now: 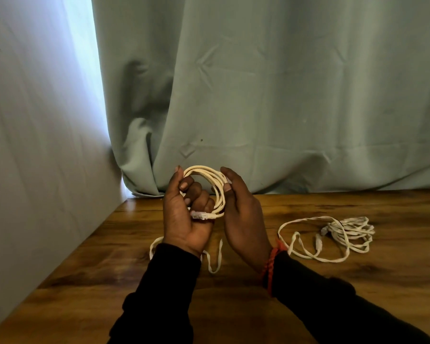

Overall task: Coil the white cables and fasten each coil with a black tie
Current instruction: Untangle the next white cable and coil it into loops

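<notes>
While held above the worktop (308, 294), coil (209, 180): upright ring, open face toward the wearer, plug (201, 215) at its bottom pointing left. Left hand (186, 214) curls fingers through it, likely keeping loops together; right hand (243, 219) pinches its right edge. Right of coil: loose cable (343, 234), flat, untied. Tie unseen.

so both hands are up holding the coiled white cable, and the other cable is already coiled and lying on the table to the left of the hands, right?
Not quite. The head view shows the left hand and right hand holding the coiled white cable, but the other cable lies on the table to the right of the hands, only loosely bunched.
</notes>
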